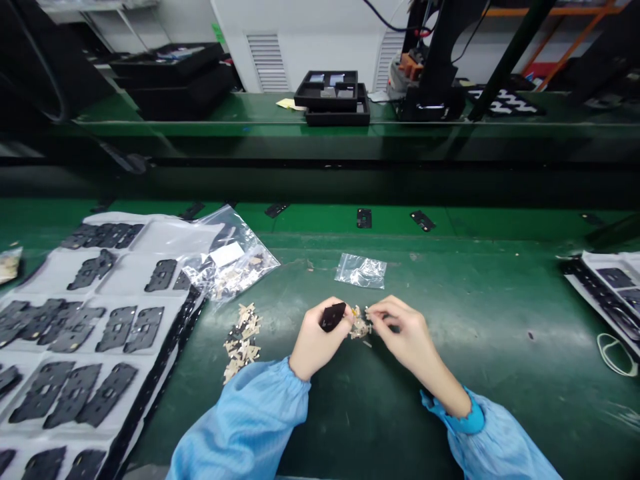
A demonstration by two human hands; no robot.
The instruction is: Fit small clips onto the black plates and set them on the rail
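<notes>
My left hand (315,341) is shut on a small black plastic piece (333,317), pinched between thumb and fingers. My right hand (400,330) pinches a small beige-and-gold part (368,312) at its fingertips, close to the black piece. Just below the fingertips lies a small heap of similar beige parts (359,328), partly hidden by my hands. A longer strip of these parts (241,341) lies on the green bench mat (480,320) to the left of my left hand. A crumpled clear plastic bag (361,271) lies beyond my hands.
To the left, a white sheet (165,235) holds rows of black pieces, with a clear bag of parts (227,263) on it. Another sheet of black pieces (603,293) sits at the right edge. Loose black pieces (364,218) line the far bench edge; black trays (333,99) stand on a shelf beyond.
</notes>
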